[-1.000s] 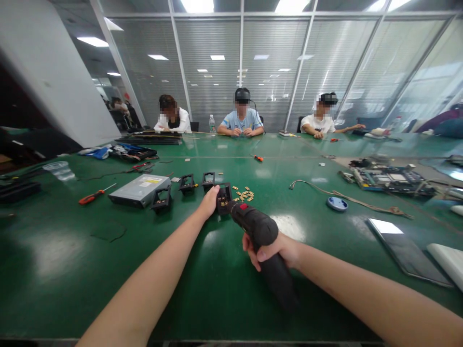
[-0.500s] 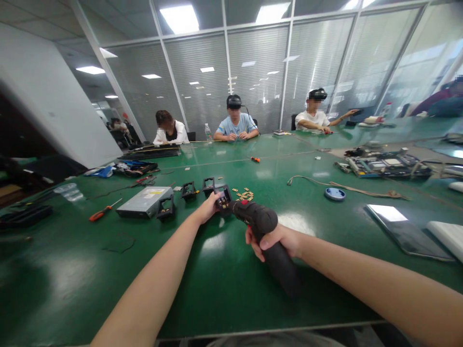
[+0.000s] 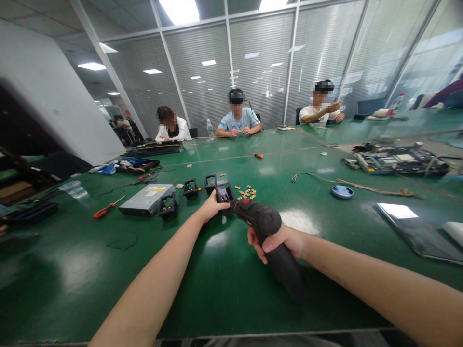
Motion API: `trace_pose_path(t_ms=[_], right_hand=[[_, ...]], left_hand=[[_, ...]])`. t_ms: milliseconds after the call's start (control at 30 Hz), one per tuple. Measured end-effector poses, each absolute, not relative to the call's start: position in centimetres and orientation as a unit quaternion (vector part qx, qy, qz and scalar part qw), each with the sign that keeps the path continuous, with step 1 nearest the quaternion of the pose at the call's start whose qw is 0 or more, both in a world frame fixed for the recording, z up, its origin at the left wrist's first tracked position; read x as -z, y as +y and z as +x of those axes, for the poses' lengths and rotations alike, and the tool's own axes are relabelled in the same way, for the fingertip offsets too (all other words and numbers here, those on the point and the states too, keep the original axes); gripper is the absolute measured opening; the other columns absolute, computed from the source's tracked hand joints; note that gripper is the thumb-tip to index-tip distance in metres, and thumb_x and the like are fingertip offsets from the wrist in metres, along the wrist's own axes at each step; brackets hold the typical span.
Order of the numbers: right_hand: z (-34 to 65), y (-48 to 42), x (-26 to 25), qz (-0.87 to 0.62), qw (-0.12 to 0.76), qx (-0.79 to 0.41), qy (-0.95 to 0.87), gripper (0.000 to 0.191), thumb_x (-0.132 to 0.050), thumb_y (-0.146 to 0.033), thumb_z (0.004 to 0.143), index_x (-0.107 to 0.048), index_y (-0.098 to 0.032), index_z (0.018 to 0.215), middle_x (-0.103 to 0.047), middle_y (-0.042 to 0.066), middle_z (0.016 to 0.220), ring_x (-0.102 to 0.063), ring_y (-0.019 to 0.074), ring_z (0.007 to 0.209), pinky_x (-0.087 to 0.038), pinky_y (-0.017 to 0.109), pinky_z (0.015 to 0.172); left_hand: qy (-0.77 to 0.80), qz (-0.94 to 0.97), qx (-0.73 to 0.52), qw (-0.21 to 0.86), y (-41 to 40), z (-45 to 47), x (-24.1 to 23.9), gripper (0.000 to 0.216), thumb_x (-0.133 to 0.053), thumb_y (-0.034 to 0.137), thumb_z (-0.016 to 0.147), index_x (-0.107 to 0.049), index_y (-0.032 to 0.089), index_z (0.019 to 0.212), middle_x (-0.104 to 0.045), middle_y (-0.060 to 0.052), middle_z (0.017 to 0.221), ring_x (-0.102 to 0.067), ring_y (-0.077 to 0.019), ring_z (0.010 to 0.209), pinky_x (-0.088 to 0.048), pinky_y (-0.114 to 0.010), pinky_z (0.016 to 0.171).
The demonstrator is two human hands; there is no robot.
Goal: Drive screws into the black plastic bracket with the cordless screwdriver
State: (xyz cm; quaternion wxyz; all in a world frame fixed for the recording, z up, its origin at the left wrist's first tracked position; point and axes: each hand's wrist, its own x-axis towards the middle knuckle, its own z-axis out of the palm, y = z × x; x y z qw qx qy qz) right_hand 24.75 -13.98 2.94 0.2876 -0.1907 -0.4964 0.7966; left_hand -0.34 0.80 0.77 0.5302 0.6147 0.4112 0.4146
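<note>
To the right of the silver drive (image 3: 144, 201), on the green tabletop (image 3: 217, 289), the left hand (image 3: 211, 209) gripped a black housing (image 3: 224, 197) by its drive-facing side, thumb along the near edge, while the right hand (image 3: 277, 243) was wrapped round the handle of a black power driver (image 3: 265, 219) whose nose pointed toward the housing; whether its bit touched anything inside could not be told. The housing looked like thin, stiff plastic, light enough for the tool to nudge or twist, and its smooth walls probably offered little friction, so a firm pinch on the wall nearest the drive, clear of the bit, seemed the safest hold. The driver appeared much heavier, best held by its thick handle. Loose brass pieces (image 3: 248, 193), small and likely fiddly to pick up, lay farther right of the drive than the housing
</note>
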Motion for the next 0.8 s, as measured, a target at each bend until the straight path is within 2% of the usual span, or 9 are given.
trace_pose_path(t_ms=[300, 567, 800], right_hand=[[24.50, -14.03, -3.34, -0.196, 0.285, -0.802, -0.487, 0.035, -0.078, -0.019, 0.054, -0.070, -0.010, 0.086, -0.069, 0.003, 0.061, -0.067, 0.0187, 0.053, -0.049, 0.026, 0.053], [25.02, -13.76, -3.15, -0.194, 0.282, -0.806, -0.483, 0.038, -0.078, -0.020, 0.054, -0.070, -0.010, 0.090, -0.069, 0.002, 0.063, -0.067, 0.0178, 0.053, -0.049, 0.025, 0.053], [25.04, -13.84, -3.58, -0.197, 0.286, -0.806, -0.479, 0.036, -0.078, -0.020, 0.054, -0.069, -0.010, 0.087, -0.069, 0.002, 0.062, -0.068, 0.0185, 0.054, -0.051, 0.026, 0.054]], left_hand=[[0.434, 0.616, -0.425, 0.502, 1.62, -0.36, 0.04, 0.075, -0.088, 0.023, 0.057, -0.050, 0.019, 0.121, -0.068, -0.003, 0.104, -0.067, -0.0198, 0.094, -0.047, -0.044, 0.103], [0.462, 0.619, -0.422, 0.475, 1.31, -0.24, 0.07, 0.080, -0.091, 0.031, 0.056, -0.049, 0.019, 0.123, -0.068, -0.005, 0.108, -0.068, -0.0212, 0.096, -0.048, -0.046, 0.102], [0.470, 0.637, -0.425, 0.440, 0.87, 0.08, -0.53, 0.065, -0.086, 0.034, 0.061, -0.051, 0.019, 0.113, -0.069, -0.004, 0.105, -0.066, -0.0211, 0.097, -0.049, -0.044, 0.100]])
